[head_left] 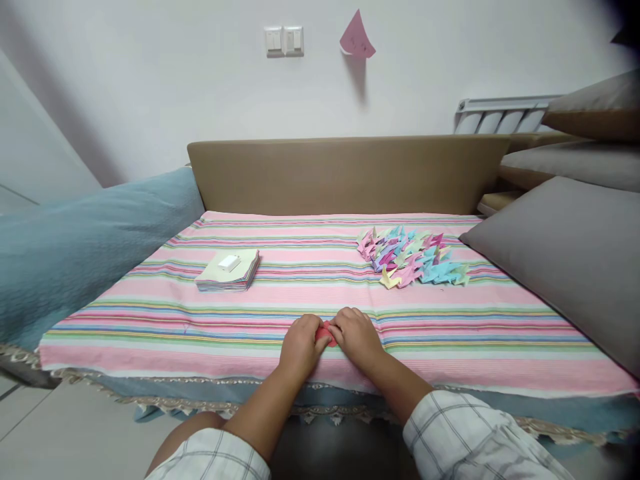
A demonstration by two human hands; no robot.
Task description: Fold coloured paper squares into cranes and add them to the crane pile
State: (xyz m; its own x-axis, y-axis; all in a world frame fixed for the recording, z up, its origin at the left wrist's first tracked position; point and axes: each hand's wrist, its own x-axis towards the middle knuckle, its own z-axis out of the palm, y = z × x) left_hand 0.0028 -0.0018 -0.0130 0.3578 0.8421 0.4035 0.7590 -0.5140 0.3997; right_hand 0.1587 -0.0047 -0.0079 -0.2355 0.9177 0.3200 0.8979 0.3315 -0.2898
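Observation:
Near the front edge of the striped cloth [165, 333], my left hand [301, 341] and my right hand [356, 335] meet over a small red piece of paper [326, 333]. Both hands have their fingers closed on it, the thumbs pressing from either side. Most of the paper's shape is hidden under the fingers. To the right and farther back lies a cluster of folded paper cranes [410, 257] in pink, blue, yellow, green and purple. A stack of square coloured paper [227, 270] rests at the left, with a small white block [229, 263] on top.
Grey cushions [565, 260] are piled along the right side. A blue-covered armrest [100, 233] borders the left, and a brown backrest [345, 175] stands at the back. On the wall are light switches [284, 41] and a pink paper note [357, 37].

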